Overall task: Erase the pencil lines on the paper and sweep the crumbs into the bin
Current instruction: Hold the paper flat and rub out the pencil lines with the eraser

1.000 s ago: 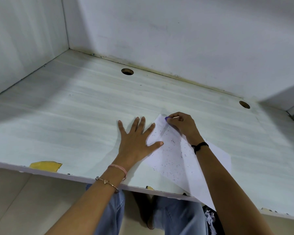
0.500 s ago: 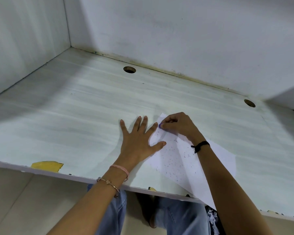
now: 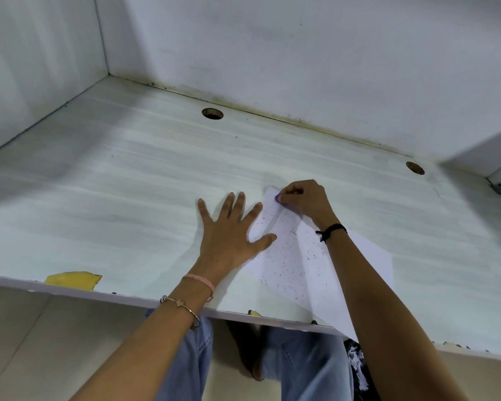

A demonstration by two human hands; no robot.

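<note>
Overhang first: white paper sheet (image 3: 368, 256) pokes its near corner past the front edge of the pale wood-grain tabletop (image 3: 128, 183), long axis running diagonally away toward the far left. Mid-sheet: dark eraser crumbs (image 3: 294, 233), scattered. Beside them the left hand (image 3: 229, 230) lies flat, fingers spread, thumb and forefinger on the sheet's left edge, pinning it. At the far corner the right hand (image 3: 304, 202), grip pinching a small purple eraser (image 3: 277, 199) against the paper. Crumbs lie nearer than the eraser, between both hands. Bin not in view. My read: erasing step; sweep not yet done.
</note>
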